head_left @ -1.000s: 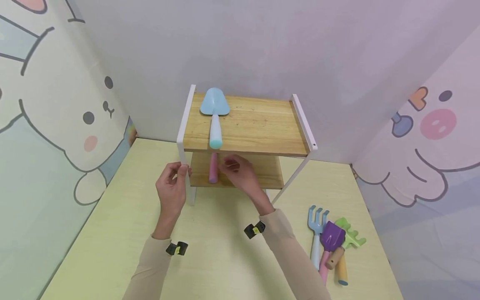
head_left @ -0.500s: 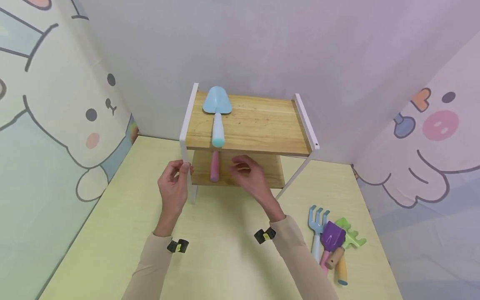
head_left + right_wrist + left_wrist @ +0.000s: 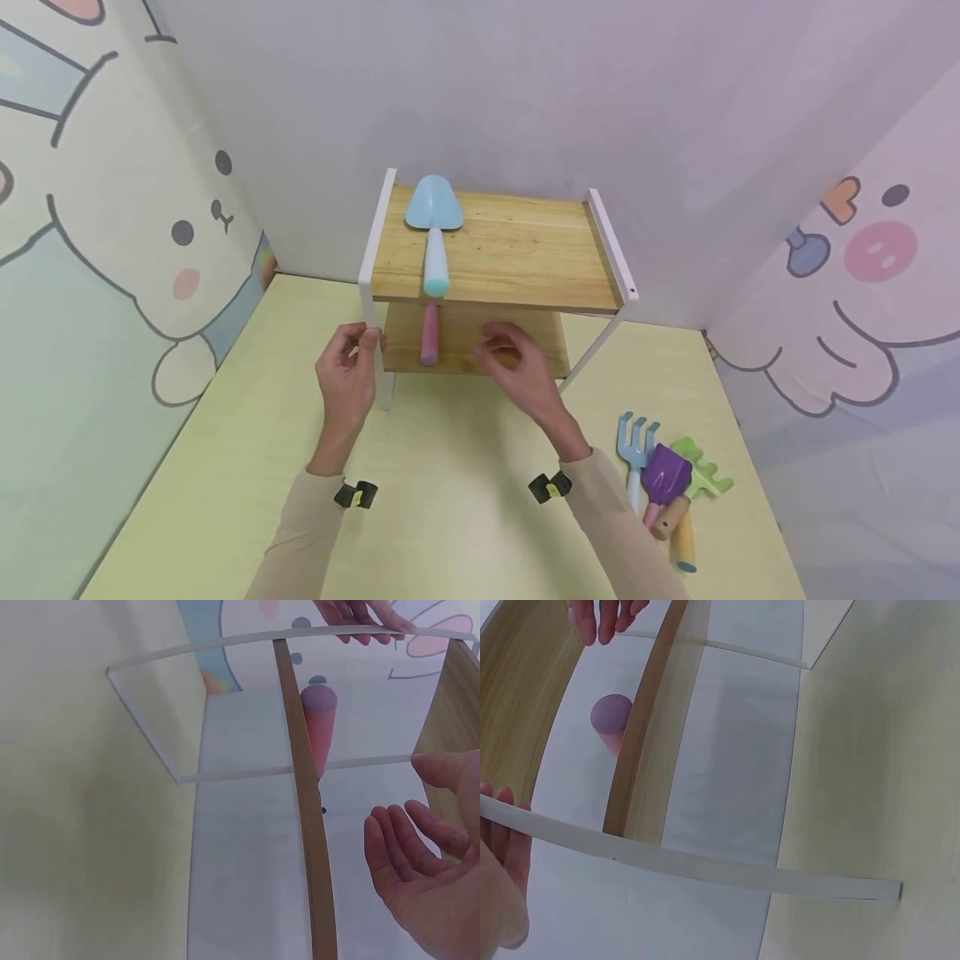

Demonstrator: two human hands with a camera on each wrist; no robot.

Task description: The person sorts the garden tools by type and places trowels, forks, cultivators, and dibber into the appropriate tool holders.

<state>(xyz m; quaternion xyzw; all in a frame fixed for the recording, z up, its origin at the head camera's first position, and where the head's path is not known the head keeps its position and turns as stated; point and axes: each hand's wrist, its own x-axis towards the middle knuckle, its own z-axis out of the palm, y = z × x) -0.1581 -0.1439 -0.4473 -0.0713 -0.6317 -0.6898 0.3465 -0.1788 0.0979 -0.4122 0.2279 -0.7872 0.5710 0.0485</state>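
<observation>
My left hand (image 3: 347, 375) holds the white front left leg (image 3: 370, 315) of a two-tier wooden shelf (image 3: 540, 250), thumb and fingertips on either side of it. A tool with a pink handle (image 3: 429, 337) lies on the lower board, handle end toward me; the upper board hides its head. To the right of that handle hovers my right hand (image 3: 527, 375), its fingers loosely bent, and the right wrist view shows nothing in the palm. On the upper board, at the left, rests a light-blue toy trowel (image 3: 435, 208), handle forward.
On the table (image 3: 450, 517) at the right lies a pile: a blue toy fork (image 3: 636, 442), a purple shovel (image 3: 666, 475) with a pink handle, a green rake (image 3: 703, 471), and brown and yellow handles. Cartoon-printed cloth walls enclose the sides and back.
My right hand has drawn away from the pink handle, moving right and slightly toward me, with its fingers loose. My left hand stays at the shelf leg. The tools have kept their places.
</observation>
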